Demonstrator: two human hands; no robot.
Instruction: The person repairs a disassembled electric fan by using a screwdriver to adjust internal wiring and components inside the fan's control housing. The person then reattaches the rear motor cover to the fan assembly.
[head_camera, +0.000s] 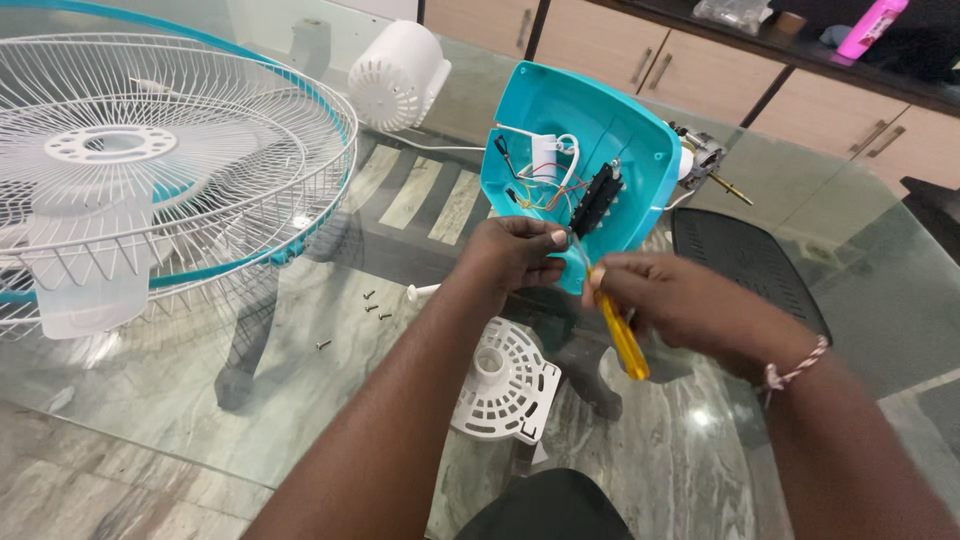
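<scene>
Glass spreads under everything, a clear bench with marbled stone floor showing through it and wooden cabinets running along the far wall. You've got the turquoise fan housing tipped up in front of you, its open inside facing you, with red, yellow and white wires and a black switch block showing. Your left hand is closed on the housing's lower edge, fingers curled tight around it. Your right hand is wrapped around a yellow-handled screwdriver, the handle pointing down toward you and the shaft angled up into the housing near the switch block; the tip is hidden, so I can't tell what it touches. A braided thread band sits on your right wrist.

Off to your left, the white wire fan guard with its turquoise rim lies flat on the bench. Beyond it sits a white motor cover. Just below your hands a white slotted plastic disc rests on the glass, and a few small screws lie loose, near your left forearm. Behind the housing, a bare motor pokes out.
</scene>
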